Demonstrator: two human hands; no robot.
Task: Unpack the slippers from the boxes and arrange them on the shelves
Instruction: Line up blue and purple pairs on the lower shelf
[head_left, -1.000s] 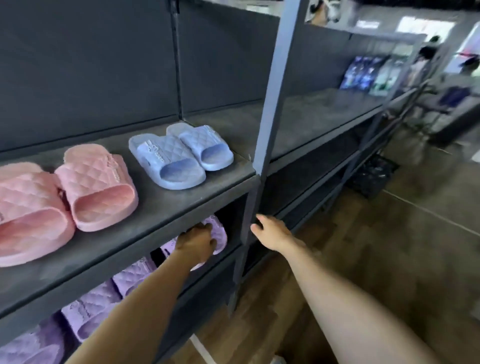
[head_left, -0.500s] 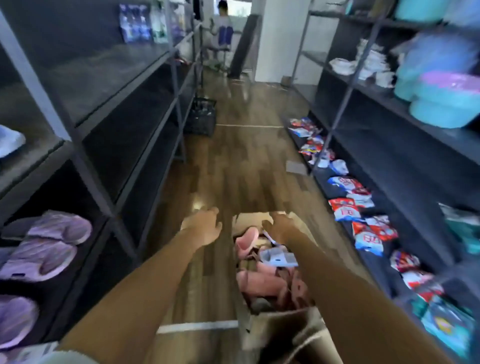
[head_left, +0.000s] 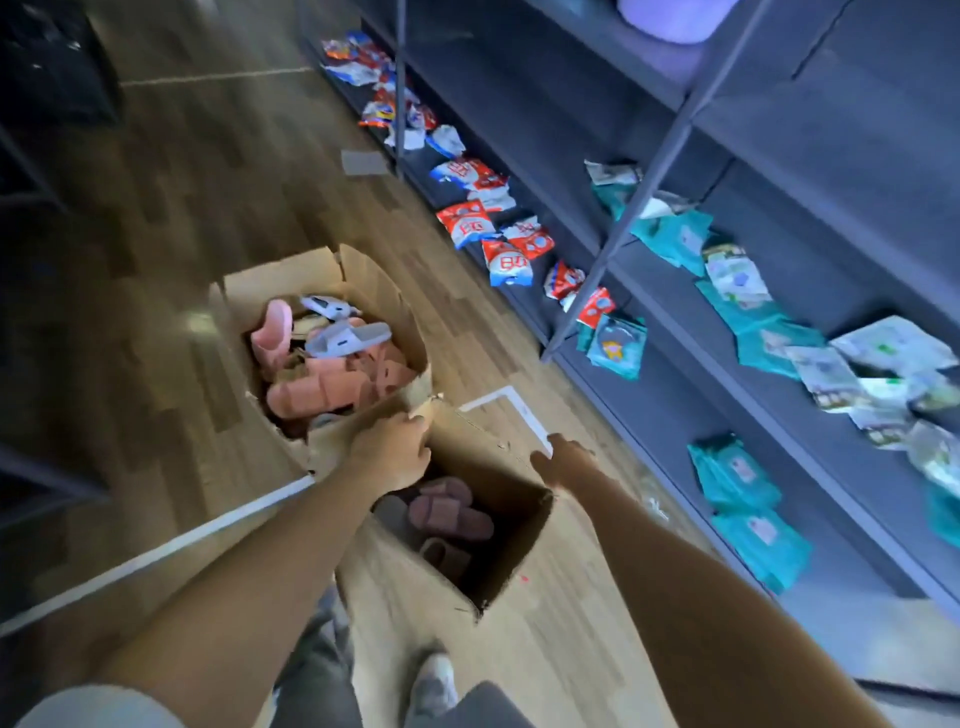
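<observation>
Swung down from aisle to two boxes. Left hand (head_left: 390, 457) grasping near box (head_left: 511, 551) flap; right hand (head_left: 563, 462) open, empty, above rim.

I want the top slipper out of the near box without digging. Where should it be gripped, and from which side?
Probably by the strap band of the dark pink slipper, from straight above through the near box's open top. It lies sole-down on the pile, so the raised band is the easiest grip. The left hand is nearest.
</observation>
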